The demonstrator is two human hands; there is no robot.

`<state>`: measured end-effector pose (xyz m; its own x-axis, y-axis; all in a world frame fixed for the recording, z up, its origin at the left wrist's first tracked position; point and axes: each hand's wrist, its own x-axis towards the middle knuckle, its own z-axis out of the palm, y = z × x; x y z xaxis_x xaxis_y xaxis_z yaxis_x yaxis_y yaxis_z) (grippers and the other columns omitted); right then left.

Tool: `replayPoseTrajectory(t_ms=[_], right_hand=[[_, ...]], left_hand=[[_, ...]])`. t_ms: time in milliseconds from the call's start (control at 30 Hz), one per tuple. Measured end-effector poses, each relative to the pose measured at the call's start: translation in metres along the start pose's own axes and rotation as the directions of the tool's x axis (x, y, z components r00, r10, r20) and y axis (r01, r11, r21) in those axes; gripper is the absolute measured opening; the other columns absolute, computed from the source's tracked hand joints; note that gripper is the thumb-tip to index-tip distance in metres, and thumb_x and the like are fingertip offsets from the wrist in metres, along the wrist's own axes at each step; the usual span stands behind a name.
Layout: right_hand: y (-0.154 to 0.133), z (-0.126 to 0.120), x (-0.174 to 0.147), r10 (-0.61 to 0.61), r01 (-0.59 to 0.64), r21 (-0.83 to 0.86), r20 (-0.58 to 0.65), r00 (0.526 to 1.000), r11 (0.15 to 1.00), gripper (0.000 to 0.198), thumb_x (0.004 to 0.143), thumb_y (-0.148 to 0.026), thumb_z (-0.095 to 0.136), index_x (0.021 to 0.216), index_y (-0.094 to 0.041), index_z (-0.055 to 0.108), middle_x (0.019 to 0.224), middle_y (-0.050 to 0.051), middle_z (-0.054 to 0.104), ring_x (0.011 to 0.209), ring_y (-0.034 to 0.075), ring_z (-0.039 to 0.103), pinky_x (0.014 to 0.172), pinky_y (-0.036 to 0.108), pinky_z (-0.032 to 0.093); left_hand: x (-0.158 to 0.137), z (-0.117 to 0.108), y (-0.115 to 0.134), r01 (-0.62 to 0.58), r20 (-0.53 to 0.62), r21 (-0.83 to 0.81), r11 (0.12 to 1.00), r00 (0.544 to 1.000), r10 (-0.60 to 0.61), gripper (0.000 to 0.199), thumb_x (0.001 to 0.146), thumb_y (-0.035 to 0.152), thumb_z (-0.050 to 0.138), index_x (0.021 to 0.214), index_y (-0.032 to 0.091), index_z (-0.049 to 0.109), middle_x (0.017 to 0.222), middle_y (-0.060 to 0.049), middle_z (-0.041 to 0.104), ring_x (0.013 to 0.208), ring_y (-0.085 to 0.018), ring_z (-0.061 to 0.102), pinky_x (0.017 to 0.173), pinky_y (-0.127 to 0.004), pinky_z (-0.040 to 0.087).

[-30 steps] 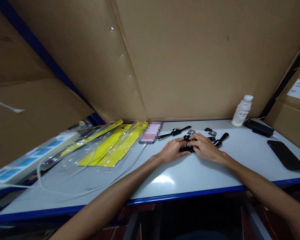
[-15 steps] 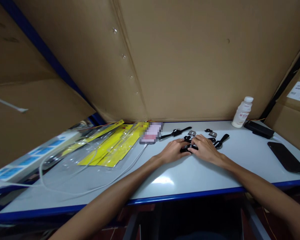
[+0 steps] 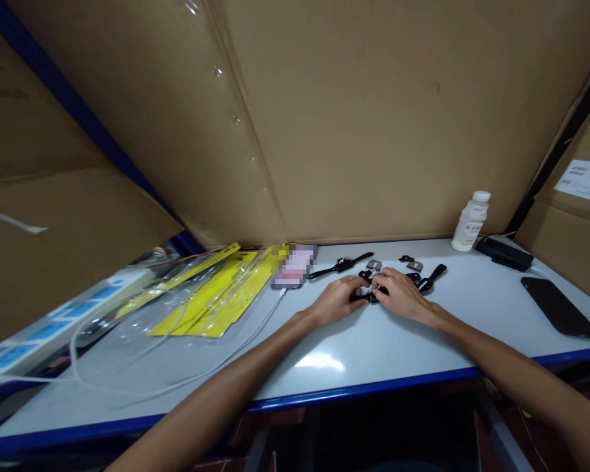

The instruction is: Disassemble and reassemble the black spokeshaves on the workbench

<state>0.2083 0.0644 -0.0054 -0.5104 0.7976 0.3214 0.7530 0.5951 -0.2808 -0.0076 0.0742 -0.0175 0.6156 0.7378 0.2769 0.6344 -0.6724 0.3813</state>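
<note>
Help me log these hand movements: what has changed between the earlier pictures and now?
The right hand has drawn its fingers slightly rightward, curling them at the black tool; the left hand keeps its grip. No release shows. Bottle, black phone and yellow packages stayed put.

Black part [image 3: 371,297], narrow, dark throughout where seen. Held between left fingers [image 3: 348,282] and right fingers [image 3: 387,275], left thumb on its near side. Lies roughly crosswise, low over the worktop [image 3: 423,347]; whether it touches the surface, cannot tell. Middle stretch shows in the gap between the two sets of fingertips. Left end runs in among the left fingers; right side covered by the right. Full outline hidden; finer detail too small to read.
</note>
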Motion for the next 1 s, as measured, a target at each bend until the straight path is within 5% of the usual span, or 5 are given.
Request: replayPoseTrajectory(t_ms=[167, 367, 500, 700, 1000], right_hand=[[0.004, -0.007, 0.002, 0.031, -0.031, -0.024, -0.028, 0.999, 0.999, 0.038, 0.082, 0.006, 0.054, 0.105, -0.02, 0.07, 0.107, 0.006, 0.067, 0.104, 0.021, 0.061, 0.088, 0.03, 0.044], [0.002, -0.012, 0.003, 0.141, -0.145, -0.076, -0.058, 0.988, 0.986, 0.022, 0.1, -0.036, 0.062, 0.109, -0.017, 0.068, 0.089, 0.009, 0.073, 0.082, 0.025, 0.066, 0.073, 0.034, 0.044], [-0.001, -0.006, 0.001, 0.138, -0.137, -0.088, -0.001, 0.99, 0.987, 0.019, 0.096, -0.036, 0.068, 0.104, -0.019, 0.07, 0.08, 0.007, 0.074, 0.073, 0.025, 0.068, 0.066, 0.032, 0.04], [0.002, -0.008, 0.001, 0.082, -0.08, -0.048, 0.035, 0.996, 0.996, 0.018, 0.091, -0.011, 0.063, 0.102, -0.021, 0.071, 0.101, 0.007, 0.077, 0.09, 0.024, 0.07, 0.072, 0.031, 0.041], [0.02, -0.009, 0.009, 0.136, -0.137, 0.052, 0.032, 0.99, 0.989, 0.007, 0.087, -0.017, 0.075, 0.09, -0.022, 0.072, 0.083, 0.0, 0.071, 0.078, 0.017, 0.064, 0.068, 0.026, 0.038]], left_hand=[[0.002, -0.008, -0.004, 0.075, -0.119, 0.077, 0.994, 0.991, -0.065, 0.021, 0.1, 0.036, 0.06, 0.112, 0.021, 0.068, 0.097, -0.005, 0.066, 0.092, -0.021, 0.064, 0.085, -0.033, 0.052], [0.006, -0.021, -0.035, 0.338, -0.3, 0.228, 0.913, 0.917, -0.264, 0.032, 0.103, 0.034, 0.058, 0.129, 0.016, 0.06, 0.123, -0.012, 0.063, 0.115, -0.027, 0.061, 0.1, -0.048, 0.051], [0.008, -0.017, -0.05, 0.416, -0.27, 0.305, 0.857, 0.9, -0.341, 0.039, 0.1, 0.038, 0.066, 0.133, 0.018, 0.06, 0.135, -0.011, 0.061, 0.117, -0.027, 0.064, 0.098, -0.051, 0.056], [0.011, -0.013, -0.049, 0.433, -0.174, 0.328, 0.84, 0.901, -0.396, 0.037, 0.101, 0.038, 0.065, 0.132, 0.017, 0.061, 0.131, -0.011, 0.064, 0.111, -0.025, 0.066, 0.094, -0.047, 0.059], [0.012, -0.019, -0.04, 0.453, -0.083, 0.33, 0.828, 0.888, -0.452, 0.037, 0.101, 0.039, 0.065, 0.13, 0.017, 0.062, 0.128, -0.01, 0.065, 0.109, -0.025, 0.067, 0.092, -0.046, 0.06]])
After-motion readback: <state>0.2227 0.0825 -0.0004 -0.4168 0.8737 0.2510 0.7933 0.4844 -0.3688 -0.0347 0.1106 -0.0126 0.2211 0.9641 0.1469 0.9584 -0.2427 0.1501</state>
